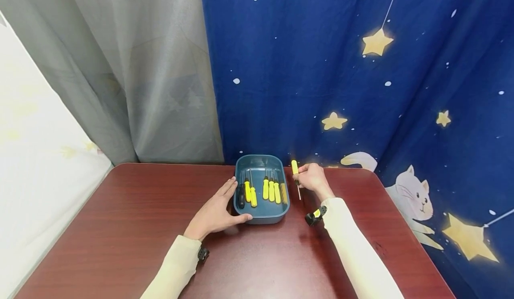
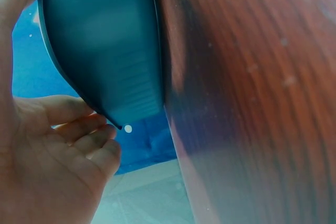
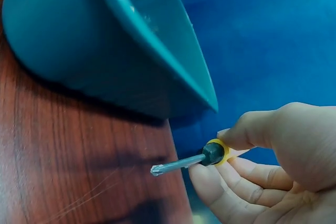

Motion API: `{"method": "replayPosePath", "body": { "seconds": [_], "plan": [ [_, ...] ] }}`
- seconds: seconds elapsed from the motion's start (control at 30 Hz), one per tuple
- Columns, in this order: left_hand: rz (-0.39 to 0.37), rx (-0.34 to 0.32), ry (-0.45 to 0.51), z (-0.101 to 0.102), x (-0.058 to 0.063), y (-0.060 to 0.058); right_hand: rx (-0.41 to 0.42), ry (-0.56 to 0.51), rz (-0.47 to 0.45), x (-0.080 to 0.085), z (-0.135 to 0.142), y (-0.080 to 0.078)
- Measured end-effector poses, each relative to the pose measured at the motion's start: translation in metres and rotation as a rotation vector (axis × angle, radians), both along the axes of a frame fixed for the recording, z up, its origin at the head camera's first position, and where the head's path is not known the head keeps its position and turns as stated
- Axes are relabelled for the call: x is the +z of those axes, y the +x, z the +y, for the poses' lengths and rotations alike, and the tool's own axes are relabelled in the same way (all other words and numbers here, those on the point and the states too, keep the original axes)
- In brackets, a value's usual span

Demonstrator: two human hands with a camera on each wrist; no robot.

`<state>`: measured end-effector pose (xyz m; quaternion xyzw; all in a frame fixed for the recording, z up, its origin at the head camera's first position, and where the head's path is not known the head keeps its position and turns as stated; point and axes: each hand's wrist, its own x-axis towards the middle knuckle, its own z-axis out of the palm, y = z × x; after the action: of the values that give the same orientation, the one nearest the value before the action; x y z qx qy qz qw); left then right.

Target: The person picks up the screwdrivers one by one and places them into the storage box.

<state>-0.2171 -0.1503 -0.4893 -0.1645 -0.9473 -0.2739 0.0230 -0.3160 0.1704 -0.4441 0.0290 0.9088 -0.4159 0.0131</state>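
Note:
A blue-green plastic box [image 1: 263, 220] stands at the table's far edge. Inside lie several yellow-handled screwdrivers [image 1: 271, 191], in a left and a right group, and a black-handled screwdriver [image 1: 241, 196] by the left wall. My left hand [image 1: 217, 213] is spread at the box's left side, fingers touching its rim and thumb at the near left corner. Right of the box, my right hand [image 1: 314, 178] pinches a small screwdriver [image 1: 295, 167] with yellow handle and black collar. Its cross-shaped tip [image 3: 156, 170] points toward me, above the table and apart from the box.
The reddish-brown wooden table [image 1: 132, 227] extends to both sides and in front of the box. Behind it hang a grey curtain [image 1: 168, 89] and a blue star-patterned curtain [image 1: 281, 67]. A white cloth [image 1: 36, 156] hangs along the left edge.

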Motion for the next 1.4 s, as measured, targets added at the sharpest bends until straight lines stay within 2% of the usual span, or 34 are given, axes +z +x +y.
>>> {"method": "replayPosePath", "body": {
  "seconds": [0.6,1.17,1.4],
  "plan": [
    [-0.013,-0.004,-0.010,-0.001,0.005,-0.001,0.057,-0.009,0.021,0.028,-0.038,0.002],
    [-0.019,-0.011,-0.014,0.000,0.009,-0.001,0.121,0.136,0.021,0.031,-0.072,-0.001],
    [-0.009,-0.014,-0.018,0.000,0.006,-0.001,0.137,0.179,-0.042,0.027,-0.084,-0.006]
  ]
}}
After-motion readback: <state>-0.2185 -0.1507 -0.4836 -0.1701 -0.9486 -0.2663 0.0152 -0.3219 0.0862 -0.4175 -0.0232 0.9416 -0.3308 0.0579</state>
